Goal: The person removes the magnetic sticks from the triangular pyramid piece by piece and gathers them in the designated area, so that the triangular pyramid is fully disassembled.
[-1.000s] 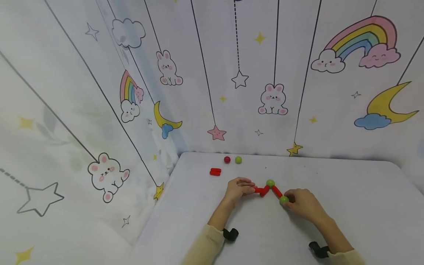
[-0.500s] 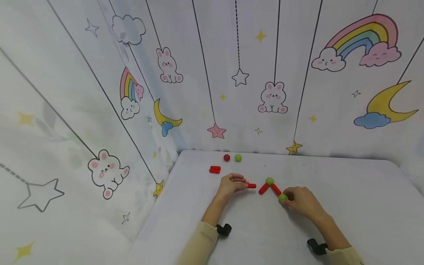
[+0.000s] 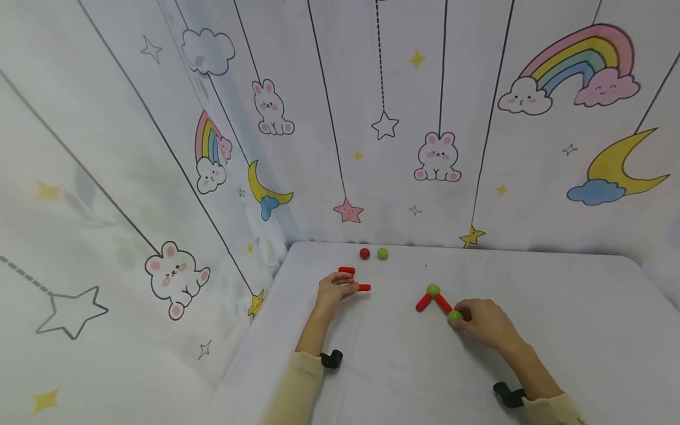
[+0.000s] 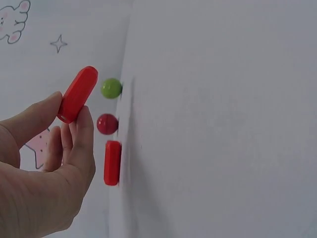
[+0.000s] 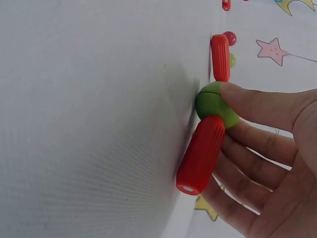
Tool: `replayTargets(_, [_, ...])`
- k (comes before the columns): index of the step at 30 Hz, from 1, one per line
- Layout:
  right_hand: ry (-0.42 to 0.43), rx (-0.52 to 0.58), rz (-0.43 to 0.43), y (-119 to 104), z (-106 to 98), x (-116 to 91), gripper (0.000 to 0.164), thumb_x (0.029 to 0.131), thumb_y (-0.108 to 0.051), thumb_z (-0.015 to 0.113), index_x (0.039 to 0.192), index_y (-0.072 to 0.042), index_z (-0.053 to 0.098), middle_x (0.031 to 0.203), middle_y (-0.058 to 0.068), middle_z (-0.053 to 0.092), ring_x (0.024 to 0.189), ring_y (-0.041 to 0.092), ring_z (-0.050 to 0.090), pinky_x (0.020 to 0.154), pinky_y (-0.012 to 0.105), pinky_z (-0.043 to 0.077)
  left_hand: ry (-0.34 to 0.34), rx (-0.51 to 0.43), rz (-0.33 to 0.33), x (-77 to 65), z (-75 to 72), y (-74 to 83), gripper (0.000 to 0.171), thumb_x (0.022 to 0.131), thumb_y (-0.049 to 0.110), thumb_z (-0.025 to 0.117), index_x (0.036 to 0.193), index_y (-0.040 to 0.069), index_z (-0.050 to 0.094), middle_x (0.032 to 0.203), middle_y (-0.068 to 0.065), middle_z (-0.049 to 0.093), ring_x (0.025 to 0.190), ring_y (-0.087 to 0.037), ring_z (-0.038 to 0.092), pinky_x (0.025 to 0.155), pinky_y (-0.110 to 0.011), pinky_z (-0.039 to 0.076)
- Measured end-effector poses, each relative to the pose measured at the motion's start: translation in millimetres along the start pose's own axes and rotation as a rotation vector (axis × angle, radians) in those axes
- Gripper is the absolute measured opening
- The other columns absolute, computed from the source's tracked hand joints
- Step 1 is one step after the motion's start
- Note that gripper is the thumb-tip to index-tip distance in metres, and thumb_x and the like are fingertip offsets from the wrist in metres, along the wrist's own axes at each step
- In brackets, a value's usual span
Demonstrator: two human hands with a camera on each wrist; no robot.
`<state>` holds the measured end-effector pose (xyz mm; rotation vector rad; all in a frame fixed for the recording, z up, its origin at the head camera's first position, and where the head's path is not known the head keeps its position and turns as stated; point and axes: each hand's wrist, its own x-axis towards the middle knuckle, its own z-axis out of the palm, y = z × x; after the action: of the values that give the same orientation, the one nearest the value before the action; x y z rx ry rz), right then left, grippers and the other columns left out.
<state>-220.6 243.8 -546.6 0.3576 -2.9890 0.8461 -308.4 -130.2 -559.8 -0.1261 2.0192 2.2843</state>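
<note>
My left hand (image 3: 333, 295) pinches a red rod (image 4: 78, 94) between thumb and fingertips, beside another red rod (image 3: 346, 270) lying on the table. To the right, two red rods (image 3: 423, 302) spread in a V from a green ball (image 3: 433, 290). At the near end of the right-hand rod is a second green ball (image 3: 454, 317), pinched by my right hand (image 3: 491, 324). In the right wrist view, a red rod (image 5: 200, 156) with a bare round end joins the pinched green ball (image 5: 210, 104); my hand seems to hide this rod in the head view.
A red ball (image 3: 365, 253) and a loose green ball (image 3: 382, 253) sit near the far edge of the white table (image 3: 563, 330). Behind the table hangs a white printed curtain (image 3: 319, 130). Each wrist carries a small black camera (image 3: 332, 359).
My left hand carries its red rod away from the V of rods, leftward to the loose rod at the far left. My right hand keeps its pinch on the green ball, nearly still.
</note>
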Motion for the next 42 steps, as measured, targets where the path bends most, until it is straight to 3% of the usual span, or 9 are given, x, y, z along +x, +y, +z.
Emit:
replayTargets(5, [0.006,0.000,0.003,1.1,1.8,-0.3,0.029,0.083,-0.013,0.088,0.106,-0.001,0.076,0.089,0.001,0.072,0.081,0.018,0.066,0.071,0.042,0.058,0.045,0.018,-0.016,5.7,-19.0,-0.6,0.052,0.091,0.000,0.078,0.137,-0.010,0.056,0.124,-0.022,0.067,0.101,-0.020,0.071,0.091,-0.031,0.059])
replayTargets(12, [-0.001,-0.001,0.019,0.9,2.7,-0.5,0.028,0.083,-0.012,0.087,0.107,-0.001,0.076,0.090,0.001,0.072,0.082,0.018,0.065,0.072,0.042,0.058,0.070,0.050,-0.018,13.8,-31.8,1.6,0.050,0.091,-0.001,0.078,0.135,-0.010,0.057,0.118,-0.019,0.067,0.099,-0.022,0.070,0.092,-0.034,0.059])
replayTargets(22, [-0.010,0.012,0.038,-1.6,-0.3,-0.4,0.029,0.084,-0.011,0.086,0.109,-0.001,0.075,0.091,0.002,0.073,0.084,0.019,0.068,0.071,0.041,0.059,0.107,0.103,-0.020,28.8,-38.6,8.5,0.048,0.090,-0.002,0.078,0.134,-0.010,0.060,0.124,-0.027,0.068,0.097,-0.020,0.072,0.096,-0.035,0.058])
replayTargets(26, [-0.006,0.015,0.037,-1.5,0.6,-0.5,0.029,0.084,-0.010,0.086,0.108,-0.001,0.075,0.091,0.003,0.073,0.084,0.020,0.068,0.071,0.041,0.059,0.107,0.132,-0.028,35.1,-42.2,5.9,0.048,0.090,-0.001,0.078,0.134,-0.009,0.061,0.128,-0.028,0.067,0.099,-0.019,0.071,0.098,-0.035,0.057])
replayTargets(34, [-0.016,0.010,0.047,1.1,4.2,-0.5,0.028,0.083,-0.012,0.087,0.107,-0.003,0.076,0.090,0.002,0.073,0.083,0.019,0.068,0.071,0.040,0.059,0.090,0.104,-0.079,43.5,-45.2,-1.3,0.048,0.089,-0.006,0.077,0.134,-0.010,0.059,0.129,-0.030,0.065,0.096,-0.019,0.071,0.099,-0.039,0.056])
replayTargets(42, [-0.004,0.018,0.039,-0.4,1.6,-3.0,0.028,0.083,-0.011,0.086,0.108,-0.002,0.076,0.090,0.002,0.073,0.083,0.019,0.067,0.072,0.042,0.060,0.109,0.145,-0.036,51.3,-44.6,-1.9,0.046,0.088,-0.005,0.078,0.131,-0.010,0.061,0.124,-0.028,0.068,0.094,-0.016,0.070,0.095,-0.035,0.058])
